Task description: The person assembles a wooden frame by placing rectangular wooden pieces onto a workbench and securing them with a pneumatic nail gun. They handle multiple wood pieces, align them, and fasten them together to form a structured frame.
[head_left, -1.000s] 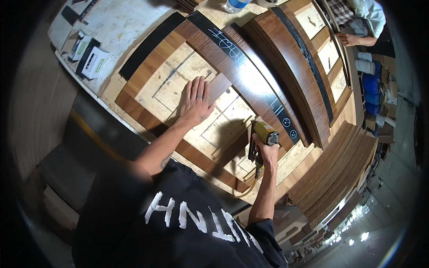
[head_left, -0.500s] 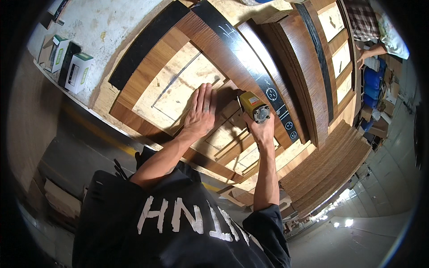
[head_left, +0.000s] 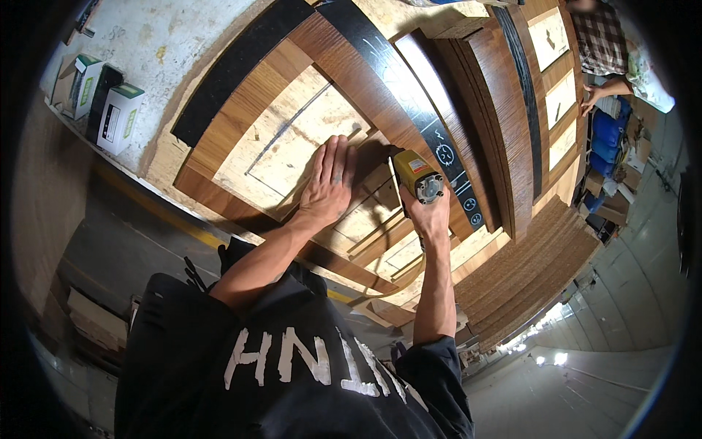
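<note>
My right hand (head_left: 431,212) grips a yellow pneumatic nail gun (head_left: 417,174), its nose down at the brown wooden frame (head_left: 351,77) where a crosspiece meets the long rail. A thin hose trails from the tool toward my body. My left hand (head_left: 327,186) lies flat, fingers stretched out together, on a brown crosspiece of the same frame. Inside the frame a pale chipboard panel (head_left: 267,135) with dark marker lines shows. My left hand covers part of the crosspiece, and the tool hides the spot under its nose.
A black strip (head_left: 241,69) edges the frame's left end; a black template bar (head_left: 431,135) with white drawings lies along its far side. Beyond are stacked brown boards (head_left: 482,110). Small boxes (head_left: 121,117) stand at left, fibreboard sheets (head_left: 530,267) at right. Another person's hand (head_left: 596,94) rests at far right.
Both hands and the nail gun keep nearly the same place on the frame. The view has shifted slightly, and the other person at far right has moved a little.
</note>
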`<move>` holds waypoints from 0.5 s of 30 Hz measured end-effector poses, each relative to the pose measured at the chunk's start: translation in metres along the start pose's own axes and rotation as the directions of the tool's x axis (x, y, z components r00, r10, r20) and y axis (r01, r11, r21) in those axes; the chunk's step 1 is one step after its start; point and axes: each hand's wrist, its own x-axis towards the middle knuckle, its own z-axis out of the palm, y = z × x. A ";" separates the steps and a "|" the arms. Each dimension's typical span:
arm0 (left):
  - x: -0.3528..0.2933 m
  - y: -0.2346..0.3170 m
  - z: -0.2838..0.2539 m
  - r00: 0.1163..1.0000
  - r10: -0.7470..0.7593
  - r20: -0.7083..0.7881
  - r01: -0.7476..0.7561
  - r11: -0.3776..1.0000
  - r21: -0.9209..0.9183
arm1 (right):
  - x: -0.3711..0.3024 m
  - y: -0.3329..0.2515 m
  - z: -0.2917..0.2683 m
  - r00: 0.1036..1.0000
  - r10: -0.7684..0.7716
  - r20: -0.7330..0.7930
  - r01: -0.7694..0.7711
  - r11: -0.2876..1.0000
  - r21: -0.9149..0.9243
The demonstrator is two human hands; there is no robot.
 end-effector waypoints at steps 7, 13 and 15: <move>-0.001 -0.001 0.002 1.000 -0.006 0.009 0.006 1.000 -0.008 | 0.003 0.010 0.004 0.999 -0.041 -0.007 0.041 0.998 -0.046; -0.002 -0.001 0.002 1.000 -0.009 -0.006 0.008 0.996 -0.085 | 0.002 0.002 0.004 1.000 -0.013 -0.016 0.013 1.000 -0.001; -0.003 0.000 0.001 1.000 -0.011 -0.016 0.009 0.990 -0.138 | 0.003 0.008 0.004 1.000 -0.019 -0.014 0.019 1.000 0.007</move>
